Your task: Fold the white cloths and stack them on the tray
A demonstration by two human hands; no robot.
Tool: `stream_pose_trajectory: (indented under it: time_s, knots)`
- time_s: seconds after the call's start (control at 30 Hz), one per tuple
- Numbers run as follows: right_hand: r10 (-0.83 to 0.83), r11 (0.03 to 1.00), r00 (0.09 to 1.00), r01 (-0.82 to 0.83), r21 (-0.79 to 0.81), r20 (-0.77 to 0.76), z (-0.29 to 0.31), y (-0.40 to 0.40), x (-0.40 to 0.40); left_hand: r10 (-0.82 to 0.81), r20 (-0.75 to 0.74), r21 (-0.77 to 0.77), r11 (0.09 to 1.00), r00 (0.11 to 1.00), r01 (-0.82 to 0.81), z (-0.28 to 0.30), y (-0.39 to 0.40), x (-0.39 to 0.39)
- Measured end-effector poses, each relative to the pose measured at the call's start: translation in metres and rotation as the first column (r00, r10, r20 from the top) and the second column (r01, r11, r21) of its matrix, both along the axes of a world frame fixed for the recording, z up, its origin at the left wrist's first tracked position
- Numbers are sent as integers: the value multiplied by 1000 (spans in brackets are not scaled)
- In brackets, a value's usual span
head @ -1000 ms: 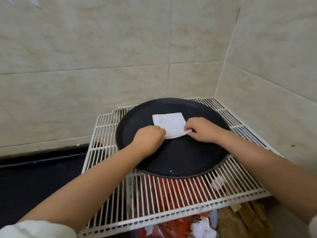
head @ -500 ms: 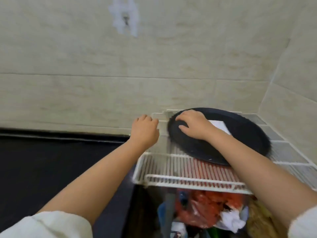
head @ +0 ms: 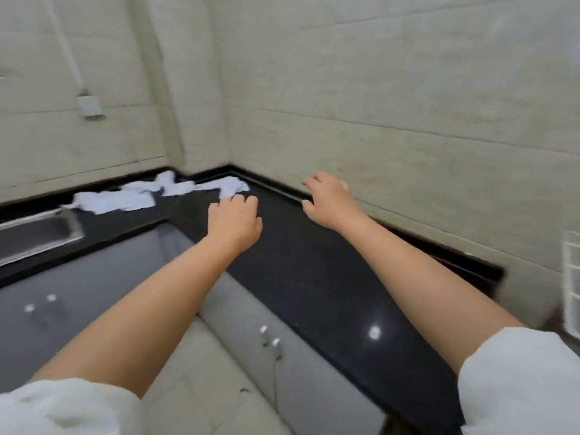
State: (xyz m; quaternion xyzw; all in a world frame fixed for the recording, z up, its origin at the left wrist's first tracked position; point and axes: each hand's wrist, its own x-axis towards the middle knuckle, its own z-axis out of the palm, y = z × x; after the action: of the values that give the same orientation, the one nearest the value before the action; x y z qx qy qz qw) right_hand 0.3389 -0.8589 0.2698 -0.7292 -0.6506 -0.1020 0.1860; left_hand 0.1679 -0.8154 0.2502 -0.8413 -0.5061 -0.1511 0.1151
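Observation:
Several crumpled white cloths lie on the black countertop (head: 314, 271) near the far corner: one bunch (head: 113, 200) at the left, another (head: 179, 185) in the corner, a third (head: 230, 185) just beyond my left hand. My left hand (head: 233, 221) hovers over the counter with its fingers curled and nothing in it. To its right, my right hand (head: 329, 199) is spread with fingers apart, empty, close to the wall. The tray is out of view.
A steel sink (head: 34, 233) is set into the counter at the left. Grey cabinet doors with round knobs (head: 270, 335) run below the counter. A white wire rack edge (head: 571, 284) shows at the far right. Tiled walls enclose the corner.
The view has swung left from the wire shelf and black tray to the black counter. Both hands have left the folded cloth on the tray and now reach toward the loose cloths.

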Motion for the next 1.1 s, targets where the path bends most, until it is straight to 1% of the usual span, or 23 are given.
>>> stream_pose_trajectory:
  time_s: [0.1,0.2,0.37,0.47,0.67,0.83,0.97,1.1]
  knots:
    - [105,994,995,-104,-19,-1,-7,59,-65,162,-6,7,987,987,-162,-5,43,-73]
    - [181,982,983,-181,-54,-5,-19,119,-119,273,-21,9,962,962,-273,-14,88,-133]
    - [284,952,958,-288,-103,-48,-39,231,-190,361,-70,6,932,930,-362,-33,184,-206]
    - [326,935,942,-334,-120,-82,-46,308,-225,398,-90,-38,914,913,-403,-47,253,-242]
    - [350,911,931,-364,-196,-101,-57,443,-281,437,-119,-107,887,891,-449,-70,369,-305]
    - [354,890,931,-365,-272,-91,-82,544,-323,473,-118,-141,862,873,-486,-84,463,-359]
    - [321,890,943,-330,-314,-84,-110,628,-352,452,-136,-167,867,881,-470,-104,550,-404]
    - [248,896,965,-261,-360,-84,-134,708,-377,392,-135,-220,884,910,-413,-121,643,-441]
